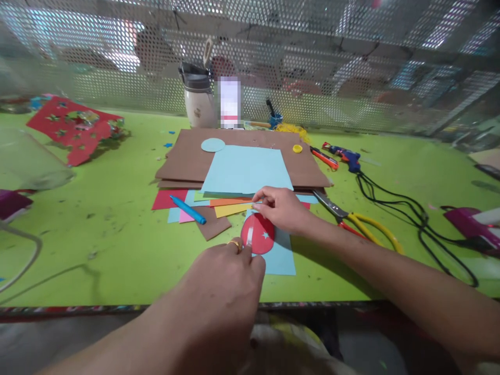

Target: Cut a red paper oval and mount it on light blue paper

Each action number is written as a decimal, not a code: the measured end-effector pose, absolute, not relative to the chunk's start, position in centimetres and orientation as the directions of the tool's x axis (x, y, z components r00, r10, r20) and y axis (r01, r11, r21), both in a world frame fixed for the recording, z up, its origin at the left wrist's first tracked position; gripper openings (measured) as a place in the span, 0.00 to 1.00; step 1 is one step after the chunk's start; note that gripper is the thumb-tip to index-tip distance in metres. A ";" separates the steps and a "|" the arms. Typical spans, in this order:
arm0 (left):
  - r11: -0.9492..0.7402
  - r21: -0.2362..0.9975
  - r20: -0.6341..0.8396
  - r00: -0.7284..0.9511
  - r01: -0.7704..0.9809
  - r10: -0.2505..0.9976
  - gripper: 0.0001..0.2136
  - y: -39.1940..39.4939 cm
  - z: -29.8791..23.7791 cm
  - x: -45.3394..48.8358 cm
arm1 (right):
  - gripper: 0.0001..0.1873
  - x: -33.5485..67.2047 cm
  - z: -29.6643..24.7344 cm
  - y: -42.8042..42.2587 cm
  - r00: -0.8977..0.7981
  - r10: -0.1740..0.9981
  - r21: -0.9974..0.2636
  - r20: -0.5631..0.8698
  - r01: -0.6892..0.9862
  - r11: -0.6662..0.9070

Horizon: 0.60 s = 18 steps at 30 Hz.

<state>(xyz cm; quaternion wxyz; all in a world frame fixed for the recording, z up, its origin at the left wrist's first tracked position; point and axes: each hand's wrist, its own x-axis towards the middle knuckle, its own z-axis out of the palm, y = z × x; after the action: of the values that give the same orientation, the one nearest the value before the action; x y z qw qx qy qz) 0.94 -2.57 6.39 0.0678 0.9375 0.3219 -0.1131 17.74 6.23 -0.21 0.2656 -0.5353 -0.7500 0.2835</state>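
A red paper circle [264,239] with a star shape in it lies on a light blue sheet [284,260] near the table's front. At its left edge is my left hand [230,276], fingers closed together; what they hold is hidden. A short pale strip [250,235] crosses the circle just above those fingertips; I cannot tell what it is. My right hand [279,208] is beyond the circle, thumb and forefinger nearly together at the ends of yellow paper [234,210] and orange paper [230,202]. Whether it pinches a paper edge is unclear.
Brown cardboard [183,156] bears a larger light blue sheet [250,169]. A blue marker [188,209] lies left. Scissors [351,216], a box cutter [325,158] and a corded glue gun [347,156] lie right. Behind are a white tumbler [199,104] and cut red paper [70,125].
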 end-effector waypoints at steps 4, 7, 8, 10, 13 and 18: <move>-0.774 0.071 -0.304 0.752 0.630 0.584 0.07 -2.3 6.6 1.1 | 0.03 18.1 0.2 5.6 -0.325 0.938 -0.680 0.119 0.662 0.316; -0.801 0.084 -0.306 0.780 0.593 0.546 0.06 -2.1 6.3 1.0 | 0.04 18.3 0.8 5.2 -0.345 0.928 -0.650 0.140 0.675 0.349; -0.806 0.084 -0.296 0.787 0.586 0.541 0.06 -2.1 6.2 1.0 | 0.04 18.4 1.0 5.1 -0.361 0.922 -0.640 0.144 0.676 0.364; -0.816 0.076 -0.253 0.803 0.573 0.540 0.06 -2.1 5.8 0.9 | 0.05 18.4 1.2 4.8 -0.409 0.900 -0.621 0.151 0.669 0.408; -0.828 0.051 -0.175 0.821 0.558 0.543 0.07 -2.3 5.2 0.7 | 0.08 18.4 1.4 4.3 -0.478 0.863 -0.586 0.164 0.657 0.475; -0.842 0.027 -0.068 0.841 0.539 0.536 0.06 -2.7 3.8 0.3 | 0.12 18.9 1.3 3.6 -0.576 0.794 -0.467 0.194 0.658 0.591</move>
<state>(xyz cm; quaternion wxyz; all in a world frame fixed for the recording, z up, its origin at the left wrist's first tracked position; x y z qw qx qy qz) 0.34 -2.66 3.81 0.0228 0.9592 0.2802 -0.0291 18.88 3.55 1.30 0.1952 -0.4172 -0.8702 0.1750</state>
